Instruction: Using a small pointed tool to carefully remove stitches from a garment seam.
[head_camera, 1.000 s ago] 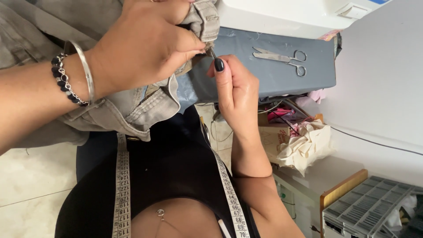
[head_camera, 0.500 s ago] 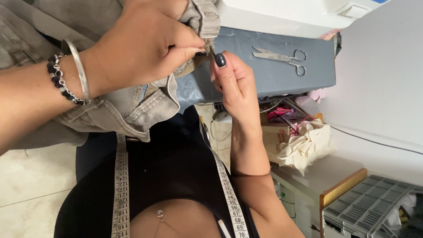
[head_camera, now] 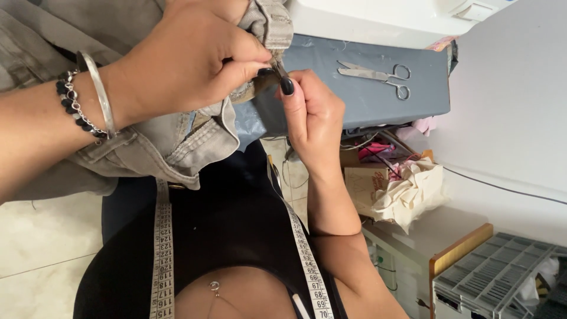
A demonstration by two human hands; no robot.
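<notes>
Head view | left hand [head_camera: 189, 65] clenched on grey garment [head_camera: 171, 139] fold, held before blue tabletop's near edge | right hand [head_camera: 313, 115] pinching small dark tool [head_camera: 279, 71] at seam, now closer against left thumb than half a second ago | scissors [head_camera: 378, 77] untouched near far edge.

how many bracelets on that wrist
2, both on the left wrist: a plain silver bangle nearer the hand and a dark beaded bracelet just behind it. None seems hidden.

scissors [head_camera: 378, 75] on table [head_camera: 354, 100] | garment [head_camera: 177, 142] left of scissors | bag [head_camera: 407, 189] apparently below table
</notes>
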